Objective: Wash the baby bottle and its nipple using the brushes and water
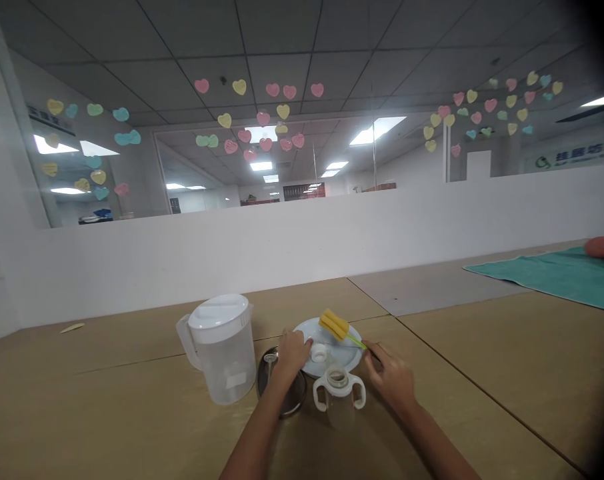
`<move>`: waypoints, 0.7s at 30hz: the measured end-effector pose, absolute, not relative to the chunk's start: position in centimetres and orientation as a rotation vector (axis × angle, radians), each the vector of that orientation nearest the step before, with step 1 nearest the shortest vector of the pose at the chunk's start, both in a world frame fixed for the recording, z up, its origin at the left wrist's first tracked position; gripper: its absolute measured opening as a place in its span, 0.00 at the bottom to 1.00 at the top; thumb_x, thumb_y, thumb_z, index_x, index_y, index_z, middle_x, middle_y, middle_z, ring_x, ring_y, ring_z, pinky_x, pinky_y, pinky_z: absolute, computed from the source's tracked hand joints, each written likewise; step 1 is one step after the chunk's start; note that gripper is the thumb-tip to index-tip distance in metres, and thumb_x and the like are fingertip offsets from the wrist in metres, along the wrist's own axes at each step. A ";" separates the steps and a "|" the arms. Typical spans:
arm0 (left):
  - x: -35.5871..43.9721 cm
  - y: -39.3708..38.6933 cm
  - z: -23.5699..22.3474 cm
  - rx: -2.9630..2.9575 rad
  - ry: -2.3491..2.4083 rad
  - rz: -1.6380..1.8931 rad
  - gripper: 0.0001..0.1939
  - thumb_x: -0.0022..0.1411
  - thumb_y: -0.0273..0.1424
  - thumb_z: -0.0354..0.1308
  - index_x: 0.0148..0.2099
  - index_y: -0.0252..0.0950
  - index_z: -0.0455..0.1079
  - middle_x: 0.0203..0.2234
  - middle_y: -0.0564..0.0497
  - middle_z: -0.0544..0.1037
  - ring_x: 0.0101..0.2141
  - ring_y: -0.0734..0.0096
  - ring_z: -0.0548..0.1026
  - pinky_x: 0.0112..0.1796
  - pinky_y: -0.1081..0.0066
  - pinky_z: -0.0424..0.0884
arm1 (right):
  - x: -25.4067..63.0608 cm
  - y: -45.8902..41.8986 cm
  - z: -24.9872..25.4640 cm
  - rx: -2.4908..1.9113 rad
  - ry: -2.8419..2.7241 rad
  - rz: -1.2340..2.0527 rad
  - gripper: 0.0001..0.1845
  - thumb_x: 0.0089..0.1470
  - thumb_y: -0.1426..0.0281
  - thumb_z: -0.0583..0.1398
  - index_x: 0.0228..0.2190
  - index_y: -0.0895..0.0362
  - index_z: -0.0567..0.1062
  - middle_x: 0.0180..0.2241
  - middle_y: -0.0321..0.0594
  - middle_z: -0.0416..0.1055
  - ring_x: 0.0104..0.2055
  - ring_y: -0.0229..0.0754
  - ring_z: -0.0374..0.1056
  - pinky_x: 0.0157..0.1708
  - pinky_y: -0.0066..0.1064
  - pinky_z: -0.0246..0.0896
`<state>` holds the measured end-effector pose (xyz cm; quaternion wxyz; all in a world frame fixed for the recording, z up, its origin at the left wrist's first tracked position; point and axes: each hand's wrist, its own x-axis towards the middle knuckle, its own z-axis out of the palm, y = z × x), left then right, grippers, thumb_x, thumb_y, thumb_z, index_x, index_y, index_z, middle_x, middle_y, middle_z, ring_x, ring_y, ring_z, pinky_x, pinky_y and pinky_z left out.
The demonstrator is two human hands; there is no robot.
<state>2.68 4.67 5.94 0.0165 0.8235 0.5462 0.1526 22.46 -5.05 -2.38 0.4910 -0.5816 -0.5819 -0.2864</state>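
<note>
A bottle brush with a yellow sponge head [335, 325] and a thin green handle is held in my right hand [392, 375], fingers closed around the handle's end. The brush head is above a white plate [353, 363]. At the plate's left rim is my left hand [293, 350], thumb apart from its fingers, with the fingertips partly hidden. A small white ring-shaped piece [319, 353] lies on the plate close to my left thumb. In front of the plate stands a clear baby bottle [339, 408], uncapped, with a white two-handled collar.
Left of my hands stands a lidded translucent pitcher [227, 360]. A round metal tray [293, 399], with a small white stemmed piece [270, 360] on it, lies partly under my left forearm. A teal cloth [557, 273] lies far right. A low white wall [282, 247] bounds the table's back.
</note>
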 end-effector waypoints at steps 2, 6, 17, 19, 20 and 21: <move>2.9 4.9 5.2 2.519 1.654 0.527 0.17 0.56 0.34 0.54 0.46 0.32 0.71 0.37 0.42 0.78 0.45 0.59 0.72 0.46 0.65 0.63 | 22.4 -5.0 -2.4 -1.411 -1.405 -0.694 0.13 0.55 0.69 0.51 0.36 0.56 0.74 0.30 0.38 0.74 0.31 0.39 0.69 0.31 0.27 0.60; 3.0 5.2 5.1 2.446 1.517 0.670 0.28 0.51 0.27 0.57 0.56 0.38 0.61 0.34 0.53 0.79 0.41 0.68 0.74 0.45 0.71 0.63 | 22.3 -5.1 -2.2 -1.419 -1.402 -0.689 0.13 0.55 0.69 0.51 0.36 0.56 0.74 0.30 0.38 0.74 0.31 0.38 0.70 0.31 0.27 0.60; 2.8 3.4 9.3 2.220 1.037 1.105 0.25 0.50 0.22 0.52 0.53 0.34 0.63 0.29 0.53 0.74 0.34 0.72 0.73 0.41 0.71 0.66 | 22.3 -5.1 -2.1 -1.314 -1.456 -0.711 0.13 0.57 0.70 0.50 0.38 0.58 0.74 0.29 0.40 0.74 0.31 0.38 0.69 0.32 0.26 0.62; 2.9 2.7 10.0 2.196 0.972 1.180 0.25 0.50 0.22 0.53 0.52 0.35 0.63 0.30 0.54 0.73 0.34 0.73 0.72 0.41 0.71 0.67 | 22.2 -5.1 -2.1 -1.275 -1.472 -0.702 0.14 0.57 0.71 0.50 0.39 0.59 0.73 0.29 0.41 0.73 0.30 0.37 0.69 0.31 0.26 0.62; 2.9 2.4 10.4 2.204 0.959 1.229 0.25 0.49 0.22 0.54 0.52 0.36 0.63 0.32 0.53 0.72 0.35 0.73 0.72 0.42 0.71 0.67 | 22.2 -5.2 -2.1 -1.266 -1.474 -0.697 0.14 0.57 0.71 0.50 0.39 0.59 0.73 0.28 0.41 0.73 0.30 0.37 0.69 0.31 0.25 0.62; 2.9 2.1 10.7 2.225 0.952 1.278 0.25 0.49 0.22 0.55 0.51 0.37 0.63 0.35 0.52 0.71 0.37 0.73 0.71 0.43 0.71 0.67 | 22.2 -5.2 -2.1 -1.259 -1.476 -0.693 0.14 0.57 0.71 0.50 0.40 0.59 0.73 0.28 0.41 0.73 0.29 0.37 0.69 0.30 0.25 0.61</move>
